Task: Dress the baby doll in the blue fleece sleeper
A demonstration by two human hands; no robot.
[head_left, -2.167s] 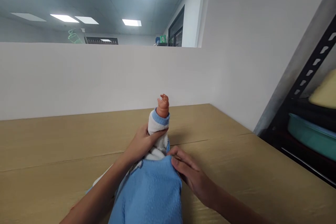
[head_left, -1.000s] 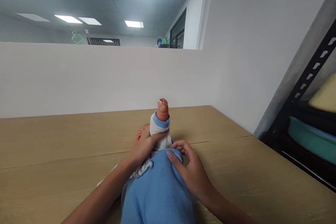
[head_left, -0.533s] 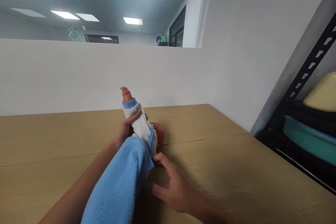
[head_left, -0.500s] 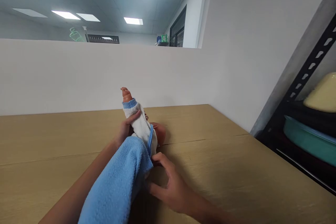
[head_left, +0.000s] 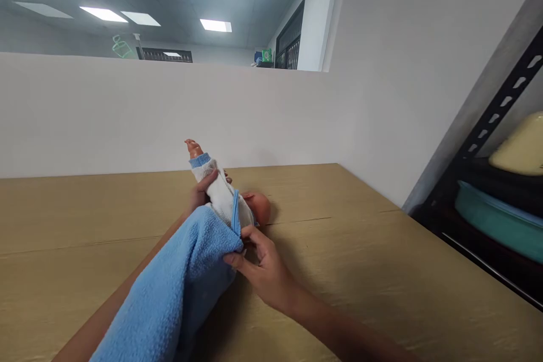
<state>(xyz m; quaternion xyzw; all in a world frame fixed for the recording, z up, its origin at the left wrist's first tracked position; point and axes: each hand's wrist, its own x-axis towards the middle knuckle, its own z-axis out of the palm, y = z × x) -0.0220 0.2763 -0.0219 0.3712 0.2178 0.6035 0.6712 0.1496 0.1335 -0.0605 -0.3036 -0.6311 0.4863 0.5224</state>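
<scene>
A baby doll [head_left: 223,195] lies tilted on the table in a white fleece garment with a blue cuff and blue trim. Its head [head_left: 259,207] rests toward the right, and one bare limb end [head_left: 194,149] sticks up from the cuff. My left hand [head_left: 202,189] is wrapped round the white sleeved limb. A long piece of blue fleece fabric [head_left: 169,288] stretches from the doll toward me, over part of my left forearm. With thumb and fingers, my right hand [head_left: 267,268] pinches the edge of this fabric beside the doll's body. The doll's lower body is hidden.
The wooden table [head_left: 339,249] meets a low white partition [head_left: 127,119] at the back and a white wall at the right. A black slotted rack [head_left: 479,138] stands at the right, holding a teal basin [head_left: 496,220] and a yellowish item [head_left: 521,147].
My right hand has closed on the blue fabric's edge and lifted it slightly up and left. My left hand and the doll's raised limb have shifted a little left.
</scene>
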